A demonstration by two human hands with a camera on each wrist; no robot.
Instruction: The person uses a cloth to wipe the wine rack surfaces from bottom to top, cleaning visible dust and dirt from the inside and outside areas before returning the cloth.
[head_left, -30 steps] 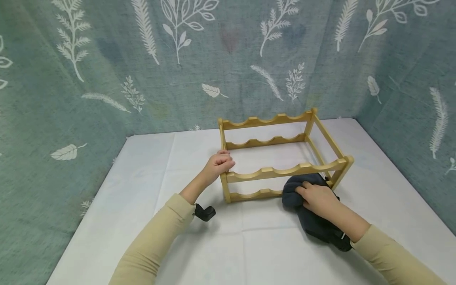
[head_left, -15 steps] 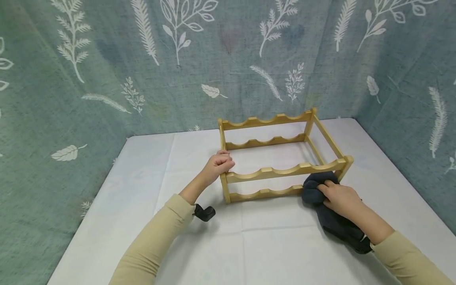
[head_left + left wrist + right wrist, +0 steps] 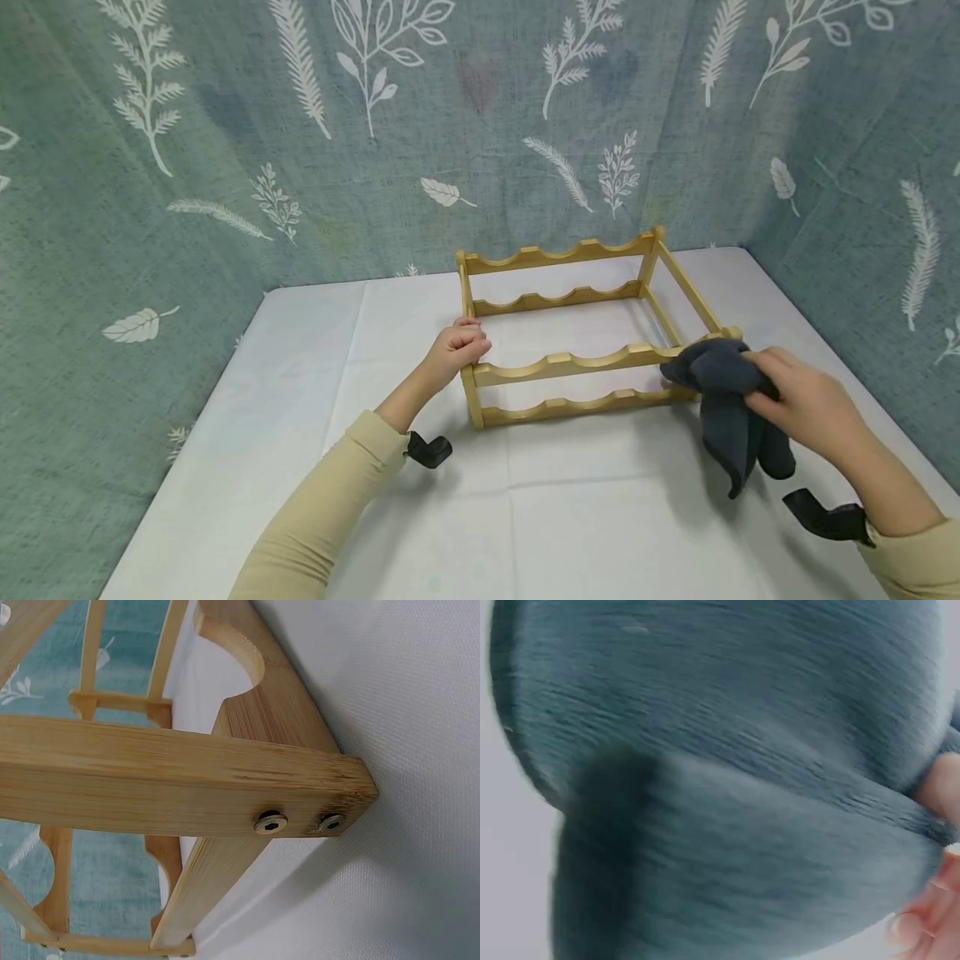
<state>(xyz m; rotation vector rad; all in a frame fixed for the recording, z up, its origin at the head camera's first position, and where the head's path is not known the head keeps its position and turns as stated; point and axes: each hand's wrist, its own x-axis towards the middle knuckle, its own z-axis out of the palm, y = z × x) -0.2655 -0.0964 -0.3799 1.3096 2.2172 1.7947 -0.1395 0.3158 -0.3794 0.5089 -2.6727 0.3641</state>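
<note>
Here, the left hand (image 3: 457, 344) grips the wooden rack (image 3: 558, 365) to its right; the right hand (image 3: 813, 407) pinches dark cloth (image 3: 726, 400) drooping below.

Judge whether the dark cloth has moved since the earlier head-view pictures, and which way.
Yes: judged against the wooden rack, the dark cloth has shifted to the right.

Leaf-print fabric (image 3: 495, 142) around white table (image 3: 585, 525)

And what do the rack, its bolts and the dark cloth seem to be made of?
The rack: wood, perhaps bamboo, smooth and satiny; straight grain shows.
The bolts: probably metal, with dull grey sheen and hex sockets.
The dark cloth: soft, matte fabric, maybe microfibre; it hangs in limp folds.
</note>
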